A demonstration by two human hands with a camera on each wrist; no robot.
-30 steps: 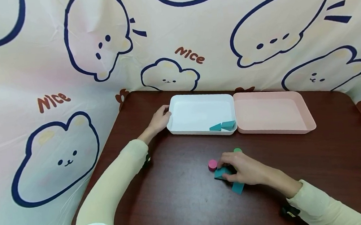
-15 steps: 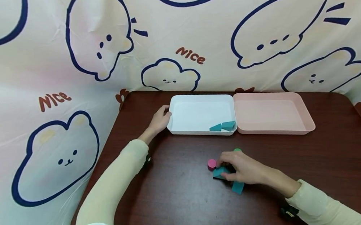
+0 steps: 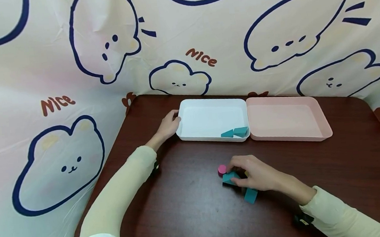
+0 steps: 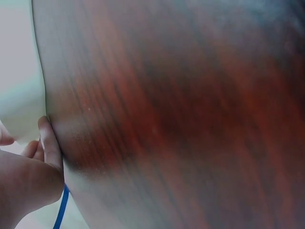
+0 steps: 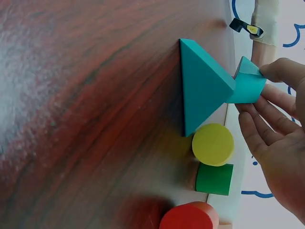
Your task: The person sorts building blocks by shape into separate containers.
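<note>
My left hand (image 3: 169, 125) grips the left end of the white tray (image 3: 207, 117), its fingertips at the rim; the left wrist view shows fingers (image 4: 50, 143) against the tray's side. My right hand (image 3: 257, 173) pinches a teal block (image 3: 231, 178) between thumb and fingers; the right wrist view shows this held block (image 5: 249, 88) beyond a teal triangular block (image 5: 205, 88). Whether the held block touches the table I cannot tell. A pink cylinder (image 3: 222, 170) lies just beyond it. Beside the triangular block are a yellow cylinder (image 5: 213, 144), a green one (image 5: 214, 179) and a red one (image 5: 186, 217).
Two teal blocks (image 3: 234, 132) lie in the white tray's near right corner. A pink tray (image 3: 286, 118) stands against its right side. Both trays rest near the back of the dark wooden table (image 3: 184, 203). A printed curtain (image 3: 222, 27) hangs behind and on the left.
My right hand has shifted slightly away from me and left with the teal block. The pink cylinder has shifted a little the same way. My left hand has stayed at the tray.
</note>
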